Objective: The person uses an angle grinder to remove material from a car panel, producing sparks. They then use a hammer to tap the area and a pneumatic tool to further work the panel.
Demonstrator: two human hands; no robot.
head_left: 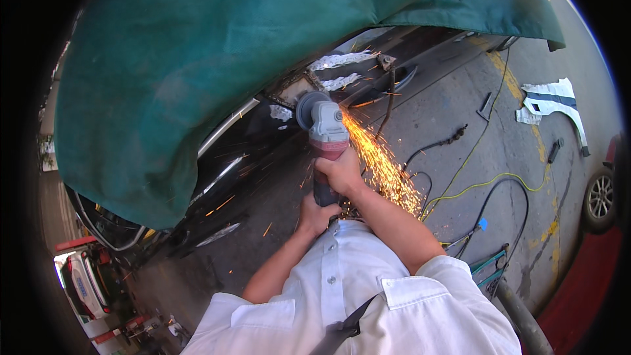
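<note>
Both hands are closed around an angle grinder (330,130) with a grey head and a dark red and black body. My right hand (342,172) wraps the body just behind the head. Nearer to me, my left hand (317,213) grips the rear handle. The grinding disc (306,109) meets the bare-edged side of a dark car body (263,138). Bright orange sparks (378,151) stream from it toward the near right, and a few fly left. The exact spot of contact is partly hidden behind the disc and grinder head.
A green cover (197,46) drapes over the car. On the floor to the right lie a white fender panel (555,104), a hammer-like tool (485,106), a yellow-green cable (506,176) and dark hoses (434,146). A wheel (599,198) stands at the far right; another car (87,281) is at lower left.
</note>
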